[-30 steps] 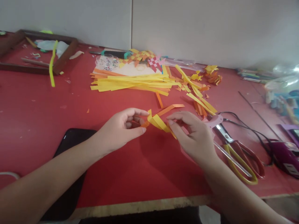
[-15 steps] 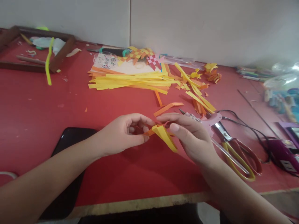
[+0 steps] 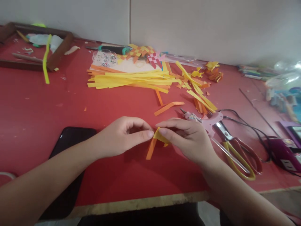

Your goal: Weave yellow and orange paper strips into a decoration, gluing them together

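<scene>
Between my hands is a small folded piece of yellow and orange paper strips point(image 3: 151, 148), held above the red table point(image 3: 117, 179). An orange end hangs down at its left, and a yellow part sits under my right thumb. My left hand point(image 3: 129, 135) pinches its left edge with thumb and fingertips. My right hand point(image 3: 187, 136) grips its right side, thumb on the front. The fingers cover much of the folds. Just beyond lie two loose orange paper strips point(image 3: 168, 107).
A pile of yellow paper strips point(image 3: 131, 78) lies at the back. Woven paper fish point(image 3: 154, 59) rest behind it. To the right are scissors point(image 3: 237, 157), a pink glue gun point(image 3: 213, 122) and cables. A black phone point(image 3: 70, 147) lies under my left forearm. A wooden frame point(image 3: 61, 51) is far left.
The paper piece has turned: its orange end now points down, and the yellow strip that hung down is folded under my right thumb. My hands have closed in on it.
</scene>
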`<state>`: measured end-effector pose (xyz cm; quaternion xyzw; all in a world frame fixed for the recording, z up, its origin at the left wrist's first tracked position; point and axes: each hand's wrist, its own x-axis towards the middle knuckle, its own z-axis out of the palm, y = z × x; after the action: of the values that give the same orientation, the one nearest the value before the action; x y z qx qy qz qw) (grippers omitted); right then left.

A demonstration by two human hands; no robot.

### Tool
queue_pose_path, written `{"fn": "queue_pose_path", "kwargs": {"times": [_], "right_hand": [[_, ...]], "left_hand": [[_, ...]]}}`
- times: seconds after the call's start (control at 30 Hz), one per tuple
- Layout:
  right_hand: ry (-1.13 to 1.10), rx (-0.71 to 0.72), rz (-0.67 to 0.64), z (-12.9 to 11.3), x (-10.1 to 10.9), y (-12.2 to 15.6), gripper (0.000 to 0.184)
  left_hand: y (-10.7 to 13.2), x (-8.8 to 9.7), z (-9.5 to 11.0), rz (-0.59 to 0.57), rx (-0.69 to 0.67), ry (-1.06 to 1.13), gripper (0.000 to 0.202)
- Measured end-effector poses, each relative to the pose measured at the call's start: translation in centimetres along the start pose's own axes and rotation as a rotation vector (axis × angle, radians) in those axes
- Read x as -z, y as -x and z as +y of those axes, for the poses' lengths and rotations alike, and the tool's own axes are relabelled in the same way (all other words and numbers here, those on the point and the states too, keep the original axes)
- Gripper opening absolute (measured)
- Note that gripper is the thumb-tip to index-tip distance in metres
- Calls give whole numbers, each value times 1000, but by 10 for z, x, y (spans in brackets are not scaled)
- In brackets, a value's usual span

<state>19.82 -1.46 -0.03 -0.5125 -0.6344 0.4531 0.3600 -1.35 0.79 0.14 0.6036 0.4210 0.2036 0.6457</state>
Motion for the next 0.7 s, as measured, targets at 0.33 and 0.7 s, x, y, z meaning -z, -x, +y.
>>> {"fn": "queue_pose_path", "kwargs": {"times": [0.33, 0.7], "right_hand": [[62, 7, 30, -2, -7, 3, 14], [122, 8, -35, -4, -2, 1, 11]], "left_hand": [[0, 1, -2, 7, 2, -89, 16], [0, -1, 1, 38, -45, -188, 12]]}}
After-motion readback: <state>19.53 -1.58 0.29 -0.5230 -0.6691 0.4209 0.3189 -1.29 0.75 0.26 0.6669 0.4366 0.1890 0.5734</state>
